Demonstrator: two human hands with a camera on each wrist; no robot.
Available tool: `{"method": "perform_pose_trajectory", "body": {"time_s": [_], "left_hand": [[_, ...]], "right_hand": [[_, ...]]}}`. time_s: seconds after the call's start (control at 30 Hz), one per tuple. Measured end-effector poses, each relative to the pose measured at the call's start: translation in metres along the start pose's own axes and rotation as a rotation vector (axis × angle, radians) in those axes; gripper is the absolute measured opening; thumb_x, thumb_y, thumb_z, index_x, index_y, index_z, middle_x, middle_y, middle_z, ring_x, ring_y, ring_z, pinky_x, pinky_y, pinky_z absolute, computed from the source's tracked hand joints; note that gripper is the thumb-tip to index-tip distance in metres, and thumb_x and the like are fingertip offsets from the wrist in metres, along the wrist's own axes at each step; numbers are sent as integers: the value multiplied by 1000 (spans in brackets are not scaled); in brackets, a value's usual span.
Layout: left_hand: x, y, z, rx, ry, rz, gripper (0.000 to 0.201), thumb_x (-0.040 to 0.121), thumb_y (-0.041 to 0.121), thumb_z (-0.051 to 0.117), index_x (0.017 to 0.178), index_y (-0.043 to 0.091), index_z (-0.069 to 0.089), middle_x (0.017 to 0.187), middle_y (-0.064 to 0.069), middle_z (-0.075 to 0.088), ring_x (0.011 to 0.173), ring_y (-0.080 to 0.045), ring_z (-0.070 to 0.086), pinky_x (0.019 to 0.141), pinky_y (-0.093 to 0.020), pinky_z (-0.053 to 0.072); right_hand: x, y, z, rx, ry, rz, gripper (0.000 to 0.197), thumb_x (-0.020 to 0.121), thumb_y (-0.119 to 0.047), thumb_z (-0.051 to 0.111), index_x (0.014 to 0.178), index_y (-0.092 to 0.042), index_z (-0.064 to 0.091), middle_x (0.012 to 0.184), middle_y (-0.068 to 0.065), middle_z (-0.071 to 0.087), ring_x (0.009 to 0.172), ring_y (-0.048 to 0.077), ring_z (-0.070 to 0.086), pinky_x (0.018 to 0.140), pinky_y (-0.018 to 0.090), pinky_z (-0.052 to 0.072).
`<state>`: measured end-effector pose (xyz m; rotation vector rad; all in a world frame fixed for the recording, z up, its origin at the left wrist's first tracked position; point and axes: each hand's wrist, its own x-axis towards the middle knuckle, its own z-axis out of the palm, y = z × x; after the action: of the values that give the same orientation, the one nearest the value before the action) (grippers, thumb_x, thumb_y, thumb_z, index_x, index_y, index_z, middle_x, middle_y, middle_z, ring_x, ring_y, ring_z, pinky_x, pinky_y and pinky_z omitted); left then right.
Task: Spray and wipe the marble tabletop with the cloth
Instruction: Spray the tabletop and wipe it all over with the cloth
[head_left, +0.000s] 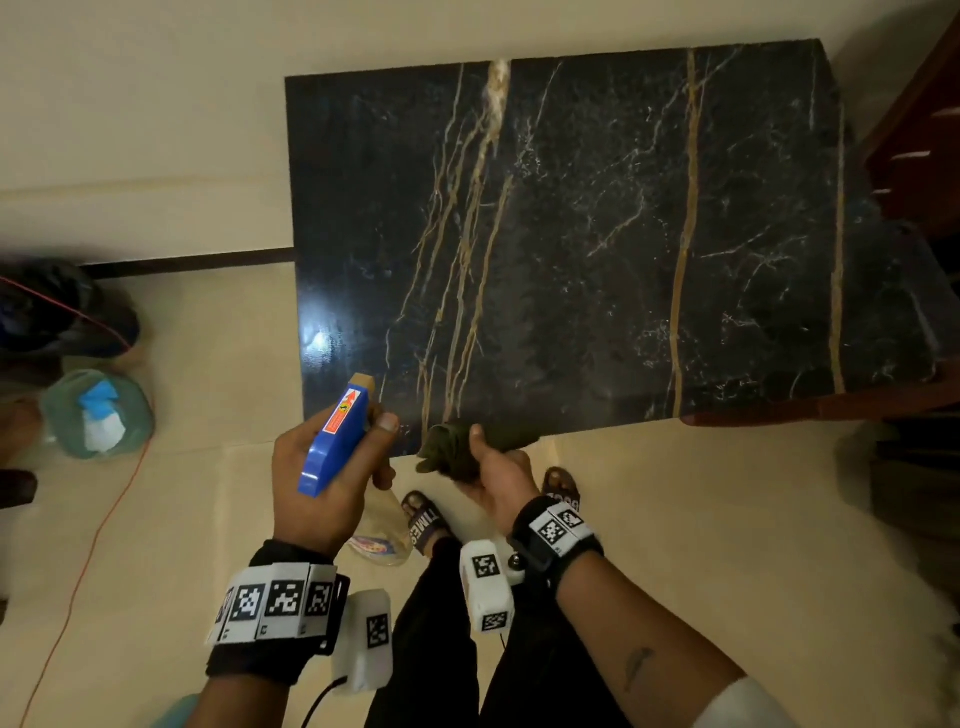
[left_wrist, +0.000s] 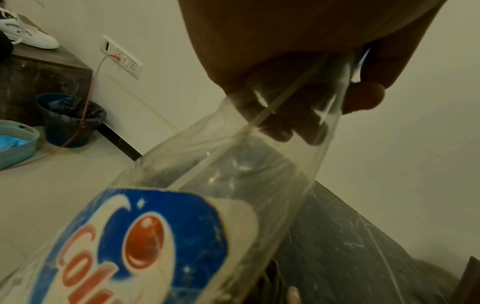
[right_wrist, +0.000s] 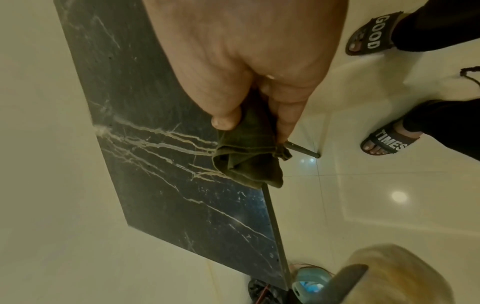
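The black marble tabletop (head_left: 597, 234) with gold and white veins fills the upper middle of the head view. My left hand (head_left: 332, 467) grips a clear spray bottle (head_left: 335, 441) with a blue trigger head, held just off the table's near left corner, nozzle toward the slab. The left wrist view shows the bottle's body (left_wrist: 194, 205) and blue label up close. My right hand (head_left: 493, 478) holds a bunched dark green cloth (head_left: 457, 447) at the near edge. In the right wrist view the cloth (right_wrist: 246, 162) hangs over the tabletop (right_wrist: 168, 164) edge.
A teal basin (head_left: 98, 413) and a dark bin (head_left: 57, 306) stand on the cream tiled floor at the left, with a red cord (head_left: 88, 545) trailing past. Dark wooden furniture (head_left: 914, 156) adjoins the table's right side. My sandalled feet (head_left: 426, 519) stand below the near edge.
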<state>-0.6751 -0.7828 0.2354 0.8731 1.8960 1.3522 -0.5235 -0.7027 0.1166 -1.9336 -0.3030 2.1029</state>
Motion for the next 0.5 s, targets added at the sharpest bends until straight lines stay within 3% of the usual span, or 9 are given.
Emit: {"method": "perform_pose_trajectory", "body": {"time_s": [0.1,0.27,0.37,0.5], "left_hand": [[0,-4,-17,-5,19,-13,22,87,41,67,75,23,66,53,-1,60,47,-27,58,62,-63,56],[-2,-16,-42,-35,69,-24,24,87,38,68,79,15,65,53,-4,59,46,-26,58,59,-61,56],[-7,-24,-54,-40,105,-43,25,86,39,68,78,15,66,55,-6,60,47,-31,59,61,-62,55],[-12,-28,-68,-48,148,-59,21,84,38,70,78,18,67,58,-5,61,48,-36,58,58,-63,55]], "right_hand": [[6,2,1,58,31,-34,31,94,-27,70,116,-6,62,109,14,72,101,30,71,83,40,61],[19,3,-9,42,322,-154,25,89,-38,75,88,-15,65,89,5,73,89,27,70,94,53,56],[8,22,26,95,207,-107,21,91,-31,74,100,-14,64,101,9,74,97,26,71,98,47,55],[-7,62,90,62,-23,20,37,90,-28,75,119,-8,65,112,14,74,102,30,72,91,46,59]]}}
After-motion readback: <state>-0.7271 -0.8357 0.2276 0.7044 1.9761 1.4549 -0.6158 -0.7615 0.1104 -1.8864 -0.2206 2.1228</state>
